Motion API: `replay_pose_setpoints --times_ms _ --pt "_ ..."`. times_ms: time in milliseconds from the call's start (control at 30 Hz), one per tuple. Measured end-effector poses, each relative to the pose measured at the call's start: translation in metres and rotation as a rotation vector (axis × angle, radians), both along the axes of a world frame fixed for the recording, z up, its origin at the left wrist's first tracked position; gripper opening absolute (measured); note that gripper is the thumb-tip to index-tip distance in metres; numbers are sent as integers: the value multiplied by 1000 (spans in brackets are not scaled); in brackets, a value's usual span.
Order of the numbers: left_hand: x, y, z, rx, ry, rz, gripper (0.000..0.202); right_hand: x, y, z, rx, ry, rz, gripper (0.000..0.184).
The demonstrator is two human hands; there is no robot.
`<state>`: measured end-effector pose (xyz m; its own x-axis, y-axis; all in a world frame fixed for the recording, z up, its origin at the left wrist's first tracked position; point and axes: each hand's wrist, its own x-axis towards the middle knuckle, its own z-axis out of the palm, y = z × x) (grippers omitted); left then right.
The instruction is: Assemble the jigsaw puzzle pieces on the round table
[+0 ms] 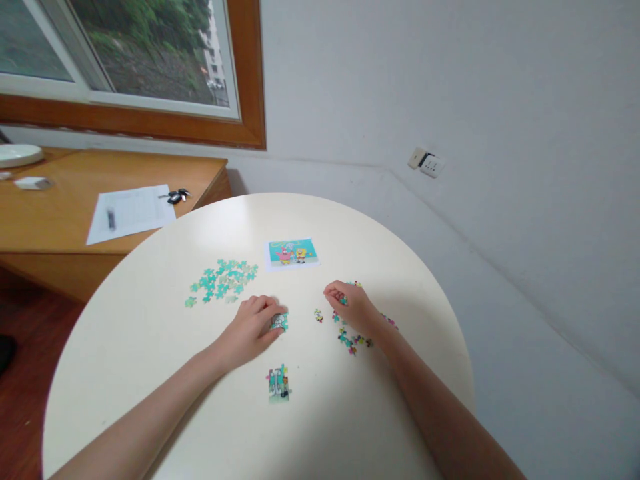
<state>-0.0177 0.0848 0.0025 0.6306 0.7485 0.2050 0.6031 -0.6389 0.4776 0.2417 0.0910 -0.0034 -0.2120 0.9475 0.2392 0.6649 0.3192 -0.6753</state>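
My left hand (253, 325) rests on the round cream table (150, 333), fingers curled onto a small joined group of puzzle pieces (281, 323). My right hand (350, 303) lies to the right, fingers bent over scattered colourful puzzle pieces (353, 341); a piece may sit under its fingertips, but that is hidden. One loose piece (319, 315) lies between the hands. A joined puzzle section (278, 383) sits nearer me. A pile of teal pieces (223, 280) lies to the upper left. A cartoon reference picture (293, 253) lies beyond the hands.
A wooden desk (60, 213) stands at the left with a paper sheet (131, 211), keys (176, 195) and a white dish (17, 155). A window is above it. A wall socket (427, 162) is on the right wall.
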Motion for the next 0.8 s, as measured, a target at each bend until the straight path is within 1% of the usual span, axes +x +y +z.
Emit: replay_pose_setpoints --times_ms 133,300,533,667,800 --pt "0 0 1 -3 -9 1 28 6 0 5 25 -65 -48 13" --pt "0 -1 2 -12 -9 5 28 12 -1 10 -7 -117 -86 14" --pt "-1 -1 -3 4 -50 31 30 27 2 17 -61 -189 -169 14" --pt "-1 -1 -3 5 -66 40 31 37 3 17 -54 -199 -239 14" --pt "-1 -1 -1 6 -90 50 31 44 4 17 -62 -217 -267 14"
